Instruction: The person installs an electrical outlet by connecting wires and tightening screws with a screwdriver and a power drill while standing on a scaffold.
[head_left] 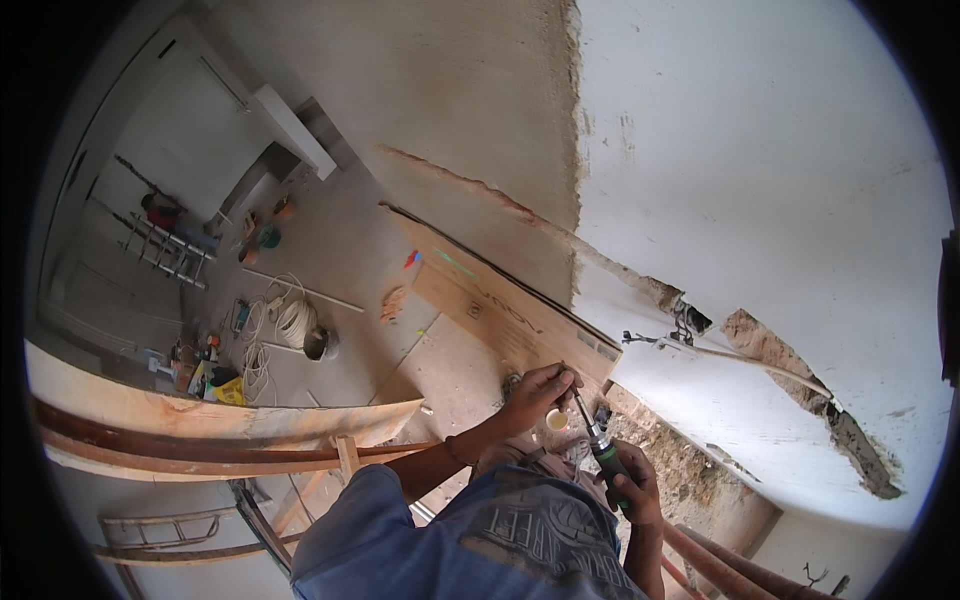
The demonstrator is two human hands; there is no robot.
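Note:
My right hand [636, 480] is wrapped round a screwdriver [606, 458] with a green and dark handle and a steel shaft, which points up and to the left. My left hand [542, 397] has its thumb and fingers closed at the tip of the shaft; anything small between them is too small to name. Beyond my hands a long cardboard box or sheet [455, 288] leans by the wall [750, 180]. A rough channel [765, 345] is chased into that wall, with loose wires [680, 342] coming out of it.
A person [160, 215] works by a ladder [170, 250] in the far area. Coiled cable [295, 325], tools and buckets lie on the floor [360, 370]. Curved timber boards [230, 455] run along my left, and reddish poles [700, 555] stand at lower right. Rubble [690, 460] lines the wall's foot.

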